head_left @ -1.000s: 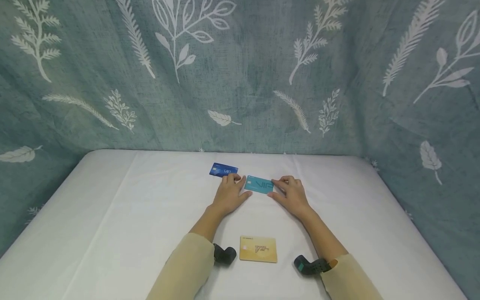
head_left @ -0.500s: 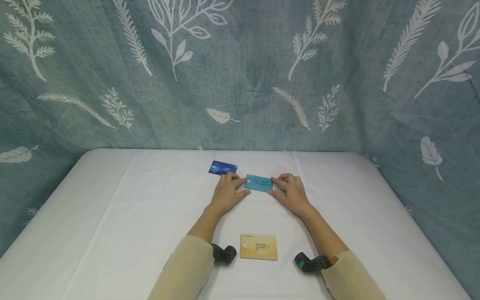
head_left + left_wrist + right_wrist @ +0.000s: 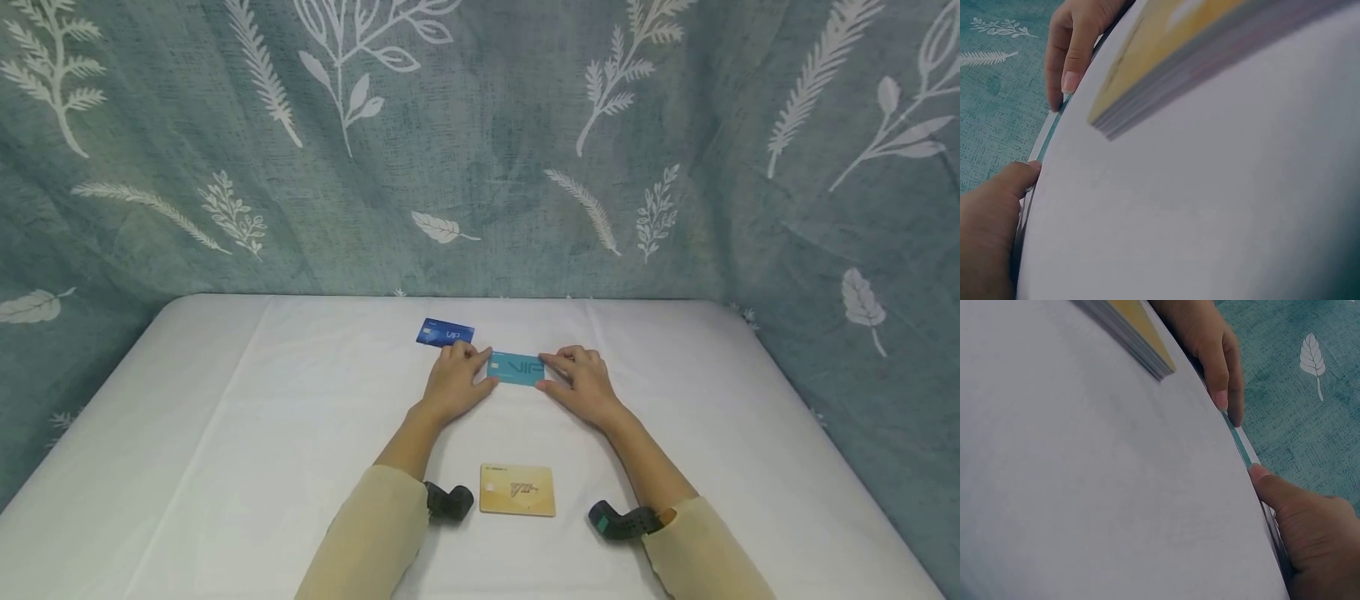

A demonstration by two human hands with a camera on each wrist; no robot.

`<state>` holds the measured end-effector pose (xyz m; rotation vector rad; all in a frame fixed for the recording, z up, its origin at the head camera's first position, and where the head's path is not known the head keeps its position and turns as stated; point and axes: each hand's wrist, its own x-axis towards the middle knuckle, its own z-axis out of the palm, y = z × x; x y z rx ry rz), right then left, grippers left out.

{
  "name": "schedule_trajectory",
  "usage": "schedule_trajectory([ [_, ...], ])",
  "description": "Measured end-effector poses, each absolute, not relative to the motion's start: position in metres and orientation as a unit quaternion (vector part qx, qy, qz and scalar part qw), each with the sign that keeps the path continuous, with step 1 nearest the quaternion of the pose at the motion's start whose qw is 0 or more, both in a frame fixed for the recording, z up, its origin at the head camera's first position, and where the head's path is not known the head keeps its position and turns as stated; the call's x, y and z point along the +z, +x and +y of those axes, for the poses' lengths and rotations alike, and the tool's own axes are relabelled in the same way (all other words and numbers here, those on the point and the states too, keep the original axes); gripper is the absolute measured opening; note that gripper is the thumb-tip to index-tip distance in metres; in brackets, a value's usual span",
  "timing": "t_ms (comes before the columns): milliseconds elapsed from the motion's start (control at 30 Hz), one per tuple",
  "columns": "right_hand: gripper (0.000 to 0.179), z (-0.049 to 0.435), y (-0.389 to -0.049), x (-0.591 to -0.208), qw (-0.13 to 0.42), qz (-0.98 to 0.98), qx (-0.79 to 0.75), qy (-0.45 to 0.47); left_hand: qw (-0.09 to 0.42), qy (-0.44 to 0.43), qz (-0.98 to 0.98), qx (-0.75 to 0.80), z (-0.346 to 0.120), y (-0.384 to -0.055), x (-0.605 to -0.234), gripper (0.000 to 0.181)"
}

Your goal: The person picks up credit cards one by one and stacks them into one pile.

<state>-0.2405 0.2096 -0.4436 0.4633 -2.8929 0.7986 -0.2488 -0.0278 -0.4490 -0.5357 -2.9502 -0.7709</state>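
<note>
A teal VIP card (image 3: 516, 368) lies flat near the middle of the white table, farther out than the stack. My left hand (image 3: 454, 385) has its index finger and thumb at the card's left corners. At the right end, the thumb and index finger of my right hand (image 3: 583, 387) hold the card's corners. A blue VIP card (image 3: 445, 332) lies just beyond my left hand, whose knuckles overlap its lower edge. Closer to me is a stack of cards (image 3: 517, 490) with a yellow one on top; its layered edge (image 3: 1141, 353) shows in the right wrist view.
White cloth covers the table (image 3: 262, 433). A green-grey curtain (image 3: 495, 150) with white leaf prints hangs behind its far edge. Black wrist cameras (image 3: 450, 503) project from both sleeves, on either side of the yellow-topped stack.
The left fingertips have come in to the teal card's left end, and the card has shifted very slightly left. The right hand keeps its hold. The head view has tilted a little.
</note>
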Motion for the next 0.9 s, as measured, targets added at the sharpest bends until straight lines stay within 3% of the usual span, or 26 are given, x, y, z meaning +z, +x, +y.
schedule_trajectory([
  [633, 0.053, 0.2096, -0.2377, -0.4451, 0.066, -0.923, 0.339, 0.169, 0.022, -0.165, -0.925, -0.342, -0.0328, -0.2446, -0.4490, 0.056],
  [900, 0.061, 0.2084, -0.2330, -0.4417, 0.043, -0.913, 0.380, 0.142, 0.028, -0.184, -0.917, -0.354, -0.0337, -0.2413, -0.4475, 0.057],
])
